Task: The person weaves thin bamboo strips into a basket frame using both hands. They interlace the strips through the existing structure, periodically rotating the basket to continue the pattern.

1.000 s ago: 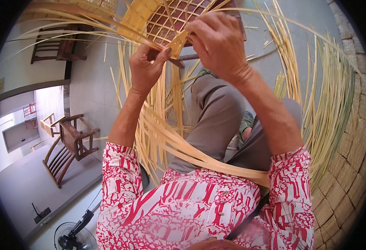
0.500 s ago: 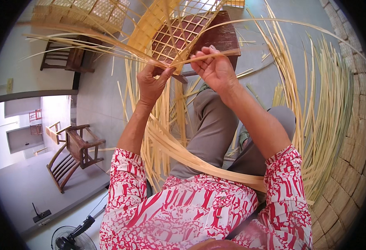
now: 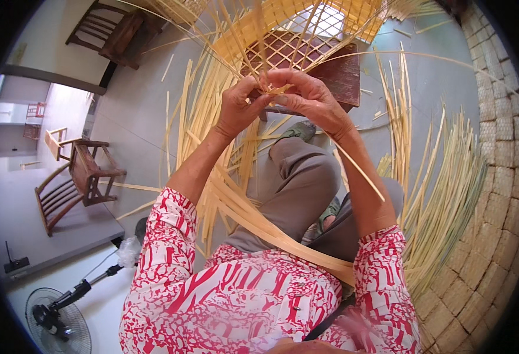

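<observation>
My left hand (image 3: 242, 105) and my right hand (image 3: 315, 98) meet at the near edge of a woven basket (image 3: 236, 46) of yellow bamboo strips. Between my fingertips is a folded bit of bamboo strip (image 3: 279, 90), pinched from both sides. A loose strip end (image 3: 361, 172) trails from under my right hand along the forearm. Unwoven strips fan up and outward from the basket's edge. Its open lattice rests over a dark red wooden stool (image 3: 343, 74). The fingers partly hide the exact spot where the strips cross.
A bundle of long strips (image 3: 253, 219) lies across my lap. More strips cover the floor at left, and a greenish pile (image 3: 448, 189) lies at right beside stacked woven blocks (image 3: 493, 224). A wooden chair (image 3: 85, 171) and a fan (image 3: 59, 318) stand at left.
My right hand has moved in against my left, and both now pinch the folded strip. The strip it held out sideways now hangs back along my forearm. The view has shifted.
</observation>
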The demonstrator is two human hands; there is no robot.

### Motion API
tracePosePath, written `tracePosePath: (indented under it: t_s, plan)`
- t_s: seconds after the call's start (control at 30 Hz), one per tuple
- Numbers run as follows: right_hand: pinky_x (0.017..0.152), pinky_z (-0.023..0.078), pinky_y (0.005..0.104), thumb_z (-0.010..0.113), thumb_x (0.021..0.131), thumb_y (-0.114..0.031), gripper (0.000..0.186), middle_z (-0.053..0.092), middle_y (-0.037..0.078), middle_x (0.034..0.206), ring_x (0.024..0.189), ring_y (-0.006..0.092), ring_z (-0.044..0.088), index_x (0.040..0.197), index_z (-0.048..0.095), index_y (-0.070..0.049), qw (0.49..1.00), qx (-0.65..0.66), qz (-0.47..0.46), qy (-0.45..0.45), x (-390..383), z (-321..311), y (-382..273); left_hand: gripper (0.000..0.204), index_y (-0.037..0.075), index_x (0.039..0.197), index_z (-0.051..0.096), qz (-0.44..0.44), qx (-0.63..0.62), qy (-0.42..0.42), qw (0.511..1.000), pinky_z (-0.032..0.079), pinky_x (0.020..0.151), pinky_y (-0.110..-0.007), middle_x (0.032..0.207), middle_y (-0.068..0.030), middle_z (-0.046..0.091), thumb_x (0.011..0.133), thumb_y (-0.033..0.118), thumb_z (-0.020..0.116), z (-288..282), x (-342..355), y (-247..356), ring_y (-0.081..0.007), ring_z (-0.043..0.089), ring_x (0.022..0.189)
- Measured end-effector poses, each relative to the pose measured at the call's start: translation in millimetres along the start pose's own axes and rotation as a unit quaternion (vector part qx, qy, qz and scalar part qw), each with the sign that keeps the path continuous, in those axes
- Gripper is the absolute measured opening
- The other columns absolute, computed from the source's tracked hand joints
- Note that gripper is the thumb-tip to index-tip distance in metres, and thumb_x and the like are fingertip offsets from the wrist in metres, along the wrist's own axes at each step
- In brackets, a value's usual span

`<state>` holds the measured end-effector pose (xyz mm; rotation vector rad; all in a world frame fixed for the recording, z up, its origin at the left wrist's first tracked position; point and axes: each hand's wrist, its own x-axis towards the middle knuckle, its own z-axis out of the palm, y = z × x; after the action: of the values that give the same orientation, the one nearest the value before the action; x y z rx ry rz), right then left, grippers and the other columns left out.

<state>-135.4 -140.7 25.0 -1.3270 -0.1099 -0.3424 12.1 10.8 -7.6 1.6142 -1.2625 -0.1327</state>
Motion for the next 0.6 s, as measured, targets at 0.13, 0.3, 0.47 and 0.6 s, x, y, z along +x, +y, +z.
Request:
tracePosePath:
  t_s: [0.13, 0.3, 0.47, 0.6]
  plan:
    - [0.089, 0.050, 0.0258, 0.069, 0.098, -0.021, 0.016, 0.062, 0.000, 0.106, 0.098, 0.0085, 0.059, 0.104, 0.064, -0.006, 0.999, -0.006, 0.010, 0.034, -1.1, 7.7, 3.2, 0.016, 0.004, 0.095, 0.068, -0.007, -0.049, 0.033, 0.998, 0.055, 0.064, -0.026, 0.082, -0.0030, 0.069, 0.086, 0.008, 0.081, 5.9, -0.7, -6.0, -0.0096, 0.067, 0.070]
    - [0.076, 0.049, 0.0243, 0.065, 0.102, -0.029, 0.027, 0.062, -0.001, 0.086, 0.081, 0.0063, 0.057, 0.092, 0.064, -0.004, 0.972, 0.004, -0.043, 0.230, -5.8, 21.6, 11.8, 0.019, 0.004, 0.098, 0.067, -0.044, -0.076, 0.012, 0.996, 0.057, 0.067, -0.025, 0.082, -0.0034, 0.071, 0.086, 0.007, 0.081, 12.2, 1.5, 0.5, -0.0094, 0.070, 0.074]
    - [0.084, 0.052, 0.0274, 0.059, 0.102, -0.015, 0.012, 0.066, 0.004, 0.098, 0.091, 0.0098, 0.061, 0.099, 0.062, -0.004, 0.937, -0.006, -0.022, 0.349, -10.4, 18.4, 12.2, 0.021, 0.003, 0.099, 0.066, -0.048, -0.084, 0.005, 0.995, 0.058, 0.066, -0.025, 0.084, -0.0044, 0.072, 0.085, 0.008, 0.082, 12.4, 2.6, 0.0, -0.0098, 0.071, 0.073]
    - [0.072, 0.048, 0.0290, 0.056, 0.089, -0.002, 0.008, 0.061, 0.007, 0.087, 0.078, 0.0153, 0.059, 0.089, 0.064, -0.002, 0.873, -0.331, -0.155, 0.323, -4.0, 15.2, 5.1, 0.021, 0.003, 0.102, 0.064, -0.005, -0.044, -0.002, 0.999, 0.057, 0.066, -0.025, 0.087, -0.0045, 0.073, 0.088, 0.005, 0.079, 9.9, 2.0, 0.8, -0.0108, 0.072, 0.074]
